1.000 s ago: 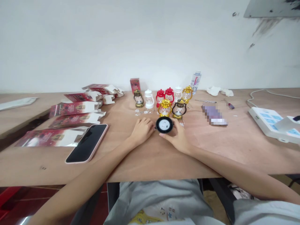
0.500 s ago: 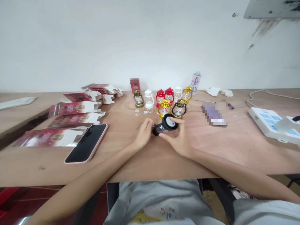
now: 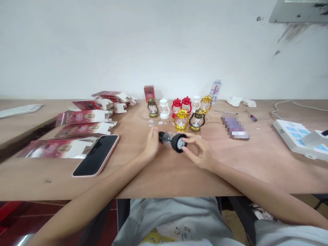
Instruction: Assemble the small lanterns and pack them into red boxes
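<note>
A small black lantern (image 3: 169, 140) lies on its side between my hands, its clear body showing and its round base turned to the right. My left hand (image 3: 153, 143) is closed around the lantern's top end. My right hand (image 3: 198, 150) has its thumb and a finger at the edge of the base, where a pale disc faces me. Just behind stand a gold lantern (image 3: 181, 121) and a dark bronze lantern (image 3: 196, 121). Farther back are red lanterns (image 3: 186, 104), a white lantern (image 3: 164, 108) and another bronze lantern (image 3: 152, 108).
Flattened red boxes (image 3: 77, 118) lie at the left, beside a pink-edged phone (image 3: 96, 155). To the right are a blurred-out phone (image 3: 234, 126), a screwdriver (image 3: 253, 118) and a white power strip (image 3: 294, 136). Small clear bits (image 3: 162, 122) lie behind my hands.
The black lantern has turned from tilted to lying nearly level, its base now lower and facing right. My right hand has shifted from gripping around the base to its edge.
</note>
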The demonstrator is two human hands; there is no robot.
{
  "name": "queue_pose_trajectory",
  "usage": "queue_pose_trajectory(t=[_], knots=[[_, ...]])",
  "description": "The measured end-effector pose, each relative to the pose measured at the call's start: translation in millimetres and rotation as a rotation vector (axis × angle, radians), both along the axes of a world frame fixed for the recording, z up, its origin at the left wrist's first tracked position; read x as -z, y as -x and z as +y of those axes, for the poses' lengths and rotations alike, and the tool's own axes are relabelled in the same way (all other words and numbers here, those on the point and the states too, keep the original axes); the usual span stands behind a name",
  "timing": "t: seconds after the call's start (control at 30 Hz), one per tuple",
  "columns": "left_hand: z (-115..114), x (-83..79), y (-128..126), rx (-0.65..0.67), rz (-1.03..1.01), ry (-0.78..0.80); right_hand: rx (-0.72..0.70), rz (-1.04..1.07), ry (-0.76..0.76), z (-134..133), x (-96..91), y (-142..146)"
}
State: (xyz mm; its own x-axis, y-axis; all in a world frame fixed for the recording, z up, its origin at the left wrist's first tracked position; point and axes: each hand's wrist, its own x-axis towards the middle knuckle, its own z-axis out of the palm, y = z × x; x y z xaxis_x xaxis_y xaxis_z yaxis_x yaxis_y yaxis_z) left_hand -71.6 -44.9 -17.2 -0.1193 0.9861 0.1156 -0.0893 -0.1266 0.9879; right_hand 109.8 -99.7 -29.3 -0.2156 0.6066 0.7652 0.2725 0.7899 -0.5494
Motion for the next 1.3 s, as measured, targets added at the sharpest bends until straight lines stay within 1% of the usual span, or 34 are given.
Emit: queue_pose_trajectory(t=[0.13,0.3,0.37,0.47,0.63,0.8,0.97,1.1,1.17,1.23,1.3], knots=[[1.8,1.8,0.6,-0.034,-0.010,0.045,0.091,-0.077,-0.065,-0.2,-4.7,0.3],[3.3,6.9,1.6,0.015,-0.021,0.064,0.124,-0.156,-0.237,0.0,-8.5,-1.7],[3.8,9.5,2.3,0.031,-0.023,0.065,0.128,-0.188,-0.254,-0.3,-9.5,-2.6],[5.4,12.9,3.1,0.040,-0.008,0.059,0.136,-0.221,-0.238,-1.1,-10.9,-3.5],[8.2,15.2,2.6,0.036,0.015,0.027,0.135,-0.260,-0.288,-0.2,-11.6,-4.0],[5.6,13.4,0.7,0.056,-0.072,0.081,0.151,-0.231,-0.356,1.7,-11.8,-2.4],[3.2,11.3,-0.2,0.065,-0.078,0.108,0.141,-0.252,-0.318,1.6,-12.1,-4.0],[1.6,9.5,-0.8,0.099,-0.110,0.102,0.061,-0.251,-0.290,0.8,-11.2,-5.2],[-1.6,7.7,-2.1,0.123,-0.110,0.088,0.029,-0.242,-0.244,0.8,-9.4,-3.1],[-6.0,6.3,-4.2,0.159,-0.079,0.067,0.049,-0.215,-0.196,1.6,-5.9,0.3],[-9.8,6.3,-6.2,0.234,-0.028,0.034,0.105,-0.145,-0.187,3.1,-1.1,3.3]])
